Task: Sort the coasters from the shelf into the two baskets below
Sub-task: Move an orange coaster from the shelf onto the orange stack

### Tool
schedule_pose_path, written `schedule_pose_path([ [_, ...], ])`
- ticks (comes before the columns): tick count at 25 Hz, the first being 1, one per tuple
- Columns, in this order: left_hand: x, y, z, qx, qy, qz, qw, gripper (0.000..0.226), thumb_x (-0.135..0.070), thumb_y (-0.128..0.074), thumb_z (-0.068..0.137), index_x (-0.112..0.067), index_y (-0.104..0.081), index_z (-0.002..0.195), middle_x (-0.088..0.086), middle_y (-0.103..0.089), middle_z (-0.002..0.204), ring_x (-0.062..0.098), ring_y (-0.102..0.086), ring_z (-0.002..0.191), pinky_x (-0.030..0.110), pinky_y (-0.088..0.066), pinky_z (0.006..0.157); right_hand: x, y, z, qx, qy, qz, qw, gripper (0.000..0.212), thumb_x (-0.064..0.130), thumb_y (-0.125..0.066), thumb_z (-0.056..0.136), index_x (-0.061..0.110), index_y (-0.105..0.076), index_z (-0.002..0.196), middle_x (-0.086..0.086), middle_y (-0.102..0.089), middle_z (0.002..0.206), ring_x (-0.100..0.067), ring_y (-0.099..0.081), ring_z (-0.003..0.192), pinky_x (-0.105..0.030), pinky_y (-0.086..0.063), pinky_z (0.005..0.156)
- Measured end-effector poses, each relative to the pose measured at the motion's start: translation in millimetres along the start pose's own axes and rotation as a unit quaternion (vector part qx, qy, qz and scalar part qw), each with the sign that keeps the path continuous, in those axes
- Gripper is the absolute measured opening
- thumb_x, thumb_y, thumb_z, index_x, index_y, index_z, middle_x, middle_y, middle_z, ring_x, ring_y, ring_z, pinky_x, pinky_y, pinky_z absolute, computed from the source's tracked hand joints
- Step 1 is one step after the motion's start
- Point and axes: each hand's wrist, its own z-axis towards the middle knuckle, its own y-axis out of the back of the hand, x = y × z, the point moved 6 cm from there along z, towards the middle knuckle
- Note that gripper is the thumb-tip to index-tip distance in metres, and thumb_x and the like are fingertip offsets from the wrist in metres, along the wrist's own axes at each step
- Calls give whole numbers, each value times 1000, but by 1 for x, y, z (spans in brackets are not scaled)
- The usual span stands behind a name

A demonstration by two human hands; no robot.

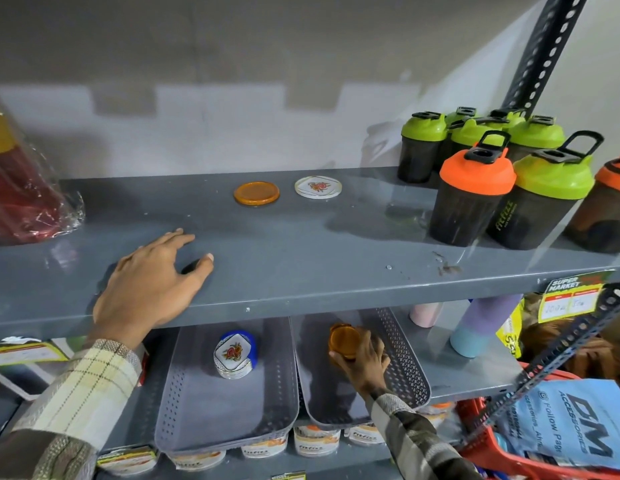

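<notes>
On the grey upper shelf [301,244] lie an orange coaster [256,193] and, to its right, a white flowered coaster [318,187]. My left hand [149,285] rests flat on the shelf's front edge, fingers apart, holding nothing. Below stand two grey perforated baskets. The left basket [183,410] holds a stack of white flowered coasters [233,358] in a blue holder. My right hand [364,362] is inside the right basket [405,355], gripping a stack of orange coasters [343,341].
Shaker bottles with green and orange lids [474,188] crowd the shelf's right end. A wrapped red item [21,188] stands at the left. Pastel bottles [481,327] stand right of the baskets. A perforated steel post [551,53] rises at the right. A red basket [502,448] sits lower right.
</notes>
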Motion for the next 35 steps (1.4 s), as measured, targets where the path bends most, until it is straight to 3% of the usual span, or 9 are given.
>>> schedule_pose_path([
  [6, 0, 0, 0, 2, 8, 6, 1000, 61, -63, -46, 89, -32, -48, 143, -14, -36, 155, 24, -38, 140, 47, -30, 112, -3, -15, 1, 46, 16, -9, 999, 90, 61, -50, 96, 15, -2, 156, -10, -17, 165, -38, 1, 153, -66, -13, 118],
  [10, 1, -1, 0, 4, 11, 7, 1000, 62, -63, -46, 89, -33, -48, 143, -14, -36, 155, 25, -38, 140, 47, -30, 112, 1, -12, 2, 17, 36, -1, 999, 73, 61, -60, 89, 33, -14, 139, -7, -34, 154, -37, -19, 141, -62, -27, 110],
  [15, 1, -1, 1, 4, 9, 9, 1000, 63, -64, -44, 88, -33, -48, 143, -14, -37, 155, 25, -39, 139, 48, -31, 112, 4, -8, 0, -30, 45, -4, 999, 68, 54, -70, 85, 33, -21, 127, -7, -42, 142, -33, -32, 125, -54, -36, 99],
  [22, 1, -1, 1, 4, 10, 14, 1000, 64, -65, -44, 88, -33, -47, 143, -14, -36, 155, 25, -38, 139, 48, -31, 112, 1, -8, 2, -56, 35, 11, 998, 62, 49, -71, 87, 30, -23, 121, -11, -44, 136, -34, -37, 121, -56, -38, 95],
  [35, 0, -2, 2, -2, 3, 14, 1000, 60, -59, -47, 91, -30, -48, 143, -11, -36, 155, 24, -38, 140, 44, -28, 113, -5, -11, 6, -26, 0, 24, 999, 71, 45, -75, 83, 20, -37, 137, -5, -37, 146, -36, -28, 135, -62, -29, 108],
])
